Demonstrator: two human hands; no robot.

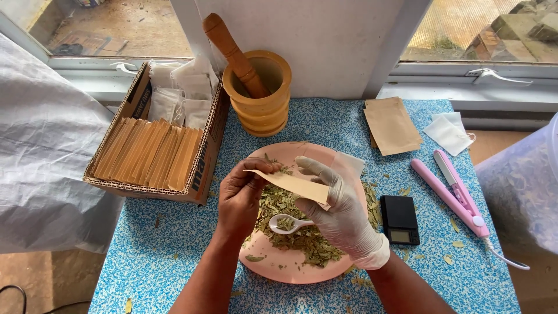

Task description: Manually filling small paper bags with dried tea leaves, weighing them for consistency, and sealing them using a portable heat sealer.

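Observation:
My bare left hand [241,200] pinches the left end of a flat tan paper pouch [293,185], held level over a pink plate [273,266]. My right hand [340,212], in a white glove, grips the pouch's right end. The plate carries a heap of dried green leaves [302,235] with a small white spoon [283,224] lying in them, just under my hands. A white filter bag [349,164] lies on the plate's far right rim.
A cardboard box [204,160] of tan pouches and white bags stands at the left. A wooden mortar [260,96] with pestle [232,53] sits behind the plate. To the right lie a black pocket scale [399,218], a pink sealing iron [453,195], and loose tan pouches [392,125].

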